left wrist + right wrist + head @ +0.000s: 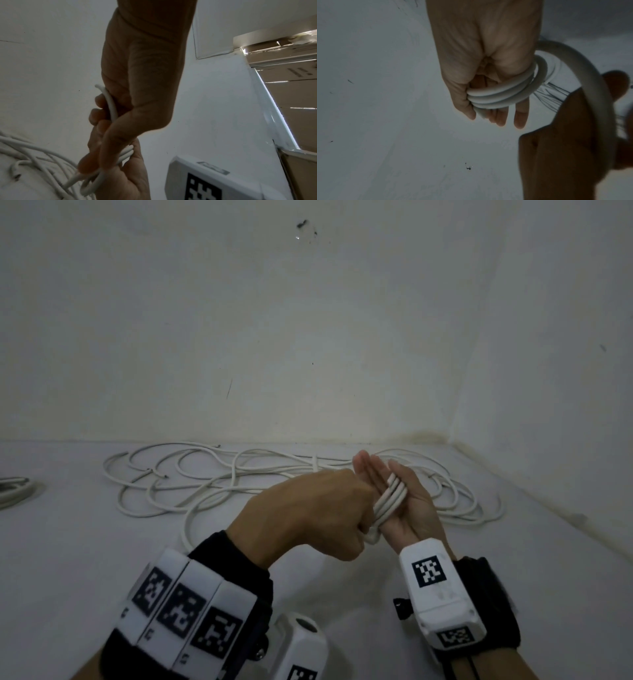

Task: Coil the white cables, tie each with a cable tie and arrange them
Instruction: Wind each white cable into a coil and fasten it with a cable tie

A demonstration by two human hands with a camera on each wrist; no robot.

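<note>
A long white cable (239, 474) lies in loose loops on the white surface, near the back wall. My right hand (414, 508) is held palm up over it with straight fingers, and several turns of the cable form a coil (390, 498) around the palm. In the right wrist view the coil (496, 94) crosses the right hand (481, 47) just below the thumb. My left hand (308, 515) is closed in a fist beside it and grips the running strand (590, 81). Its curled fingers (96, 116) hold the cable (111, 105) in the left wrist view. No cable tie shows.
A second bundle of white cable (13, 491) lies at the left edge of the surface. White walls meet in a corner (455, 440) at the back right. Cardboard boxes (291, 94) stand off to one side in the left wrist view.
</note>
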